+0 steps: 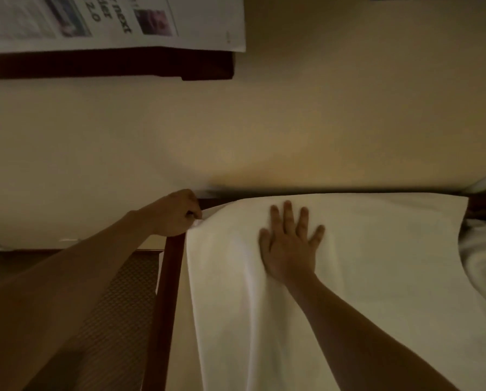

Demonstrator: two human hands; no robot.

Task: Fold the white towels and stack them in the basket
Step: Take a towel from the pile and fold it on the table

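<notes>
A white towel (335,277) lies spread over a dark wooden table (169,277), covering most of its top; the towel's far edge runs along the table's far edge, and its left edge lies just inside the table's left rim, where a strip of bare top shows. The right hand (288,244) rests flat on the towel near the far edge, fingers straight and spread, palm down on the cloth. The left hand (176,213) is at the table's far-left corner, fingers curled, pinching the towel's far-left corner between thumb and fingers; the cloth rises in a small ridge toward that grip. The two hands are apart, the left at the corner and the right further in.

At the table's right edge more white cloth (481,266) lies bunched, touching or overlapping the spread towel; which, I cannot tell. Left of the table a dark woven surface (117,306) shows beneath the left forearm. Beyond the table is a cream wall (292,122), and at the upper left a printed sheet (109,21) lies on a dark shelf (109,64); its print is blurred.
</notes>
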